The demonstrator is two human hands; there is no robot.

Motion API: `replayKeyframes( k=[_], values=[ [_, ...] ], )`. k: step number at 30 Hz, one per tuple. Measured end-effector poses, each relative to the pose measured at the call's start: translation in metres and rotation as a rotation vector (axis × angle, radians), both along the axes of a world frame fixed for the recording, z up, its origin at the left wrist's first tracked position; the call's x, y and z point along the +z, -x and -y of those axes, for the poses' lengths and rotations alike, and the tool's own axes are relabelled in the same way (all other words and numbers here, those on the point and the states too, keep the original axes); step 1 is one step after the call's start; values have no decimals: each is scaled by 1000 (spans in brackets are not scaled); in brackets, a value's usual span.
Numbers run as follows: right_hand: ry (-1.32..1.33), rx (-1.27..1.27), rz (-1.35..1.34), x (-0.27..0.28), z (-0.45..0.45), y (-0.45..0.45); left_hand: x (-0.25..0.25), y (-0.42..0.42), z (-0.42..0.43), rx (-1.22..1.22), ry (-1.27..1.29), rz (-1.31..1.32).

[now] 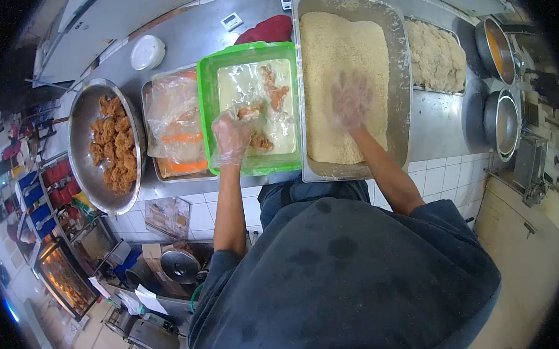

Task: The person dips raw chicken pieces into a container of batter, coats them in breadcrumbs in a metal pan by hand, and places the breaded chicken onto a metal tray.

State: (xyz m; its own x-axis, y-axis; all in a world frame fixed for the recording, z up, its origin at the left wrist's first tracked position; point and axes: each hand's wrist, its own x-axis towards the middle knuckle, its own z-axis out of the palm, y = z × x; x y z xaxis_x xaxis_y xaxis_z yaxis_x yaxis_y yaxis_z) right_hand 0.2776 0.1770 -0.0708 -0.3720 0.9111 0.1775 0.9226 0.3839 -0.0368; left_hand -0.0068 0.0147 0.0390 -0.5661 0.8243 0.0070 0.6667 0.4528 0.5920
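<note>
My left hand (pixel 232 136), in a clear plastic glove, grips a piece of raw chicken (pixel 249 112) at the left side of a green tub (pixel 204 83). Pale, creamy batter (pixel 237 82) fills the tub, with more chicken pieces (pixel 275 92) lying in it. To the right, a deep metal pan (pixel 400 105) holds a bed of tan breading flour (pixel 342 38). Over that flour my right hand (pixel 352 100) is spread, palm down and dusted with it. Motion blurs its fingers slightly; no food shows in them.
Left of the tub stand a tray with a plastic bag (pixel 174 113) and a metal bowl (pixel 75 141) of breaded chicken (pixel 117 145). A tray of clumpy coating (pixel 437 55) and metal bowls (pixel 503 125) are on the right. A red cloth (pixel 265 31) and white container (pixel 148 52) lie behind.
</note>
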Motion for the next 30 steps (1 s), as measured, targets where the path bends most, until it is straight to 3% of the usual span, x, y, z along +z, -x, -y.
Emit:
replayKeyframes(
  k=[7, 10, 13, 16, 19, 21, 27, 30],
  values=[
    [126, -107, 133, -17, -19, 10, 3, -5, -4, -23, 151, -42],
    [184, -119, 174, -17, -23, 24, 2, -11, -14, -31, -170, 70],
    [181, -65, 146, -12, -19, 18, -3, -9, -8, -22, -5, 26],
    [134, -56, 56, -4, -7, 22, 3, -8, -13, -43, -84, -96],
    [194, -76, 82, 11, 26, 22, 35, -9, -19, 23, -5, 125],
    [280, -101, 191, 17, 24, 25, 22, -8, -10, 33, -49, 157],
    [189, 16, 99, 9, 42, -3, 42, -7, -9, 47, -89, 207],
    [340, 57, 203, 20, 47, -6, 27, -3, 6, 68, -33, 110]
  ],
)
